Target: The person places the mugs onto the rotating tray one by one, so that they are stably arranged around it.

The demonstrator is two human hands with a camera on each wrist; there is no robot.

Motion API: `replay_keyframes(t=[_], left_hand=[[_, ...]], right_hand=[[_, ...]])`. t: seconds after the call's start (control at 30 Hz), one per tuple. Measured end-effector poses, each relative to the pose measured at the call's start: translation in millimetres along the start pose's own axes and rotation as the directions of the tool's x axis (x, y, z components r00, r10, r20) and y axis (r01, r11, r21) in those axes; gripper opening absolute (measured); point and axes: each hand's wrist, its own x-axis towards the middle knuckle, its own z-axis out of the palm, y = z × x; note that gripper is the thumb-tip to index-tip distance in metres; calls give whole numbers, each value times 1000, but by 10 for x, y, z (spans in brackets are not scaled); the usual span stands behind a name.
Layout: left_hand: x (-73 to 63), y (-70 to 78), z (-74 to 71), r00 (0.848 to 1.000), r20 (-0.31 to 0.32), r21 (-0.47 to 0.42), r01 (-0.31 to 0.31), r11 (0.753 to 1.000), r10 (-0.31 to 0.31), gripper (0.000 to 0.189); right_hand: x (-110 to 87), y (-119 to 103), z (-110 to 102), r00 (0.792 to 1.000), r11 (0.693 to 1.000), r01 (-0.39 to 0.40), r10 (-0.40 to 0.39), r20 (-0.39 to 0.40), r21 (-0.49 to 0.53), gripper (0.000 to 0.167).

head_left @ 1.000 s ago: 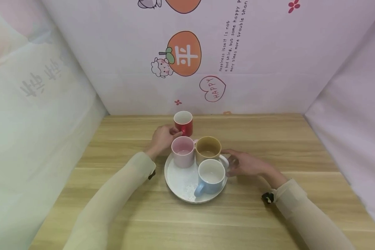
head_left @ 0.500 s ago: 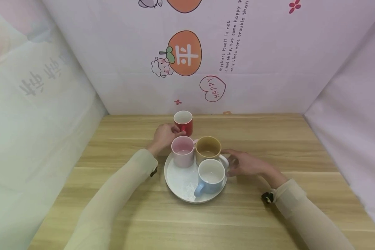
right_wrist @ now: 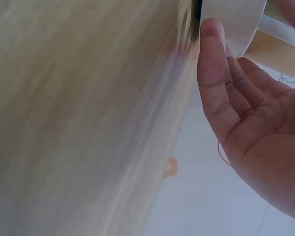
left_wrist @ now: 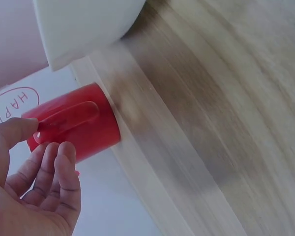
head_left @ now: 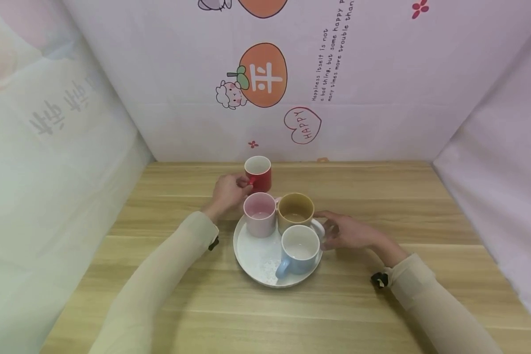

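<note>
A red mug [head_left: 258,178] with a white inside stands at the back of the table. My left hand [head_left: 230,191] pinches its handle between thumb and fingertips, as the left wrist view shows; the handle [left_wrist: 69,120] lies close to the thumb. In front, a round white tray [head_left: 258,263] bears a pink mug [head_left: 260,219], a tan mug [head_left: 294,211] and a light blue mug [head_left: 299,253]. My right hand [head_left: 349,232] is at the tray's right rim. In the right wrist view its fairly straight fingers [right_wrist: 214,64] touch the tray's white side [right_wrist: 231,24].
A wood-grain table [head_left: 358,305] carries everything. Behind it rises a printed white cloth [head_left: 371,108], close to the red mug. More pale cloth hangs at the left [head_left: 62,172] and the right [head_left: 500,196]. The pink and tan mugs stand close together.
My left hand has shifted slightly left, and the red mug's handle has turned from the front toward the left. The right hand, tray and its mugs look unmoved.
</note>
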Motion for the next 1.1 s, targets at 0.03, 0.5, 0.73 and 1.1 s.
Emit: replay_keyframes(t=[0.03,0.5,0.73,1.1], left_hand=[[5,-13,-2,1000,-6,3,-2,1000,3,20],[17,-84,4,999,-18,-65,-34,997,33,20],[27,-120,-32,999,-16,-65,-30,997,29,22],[36,-147,-100,999,-1,-86,37,996,-37,24]], right_hand=[[2,6,0,1000,1000,0,0,2,0,88],[0,8,12,1000,1000,4,-4,0,7,87],[6,24,16,1000,1000,6,-6,5,7,87],[6,9,2,1000,1000,1,-1,9,4,87]])
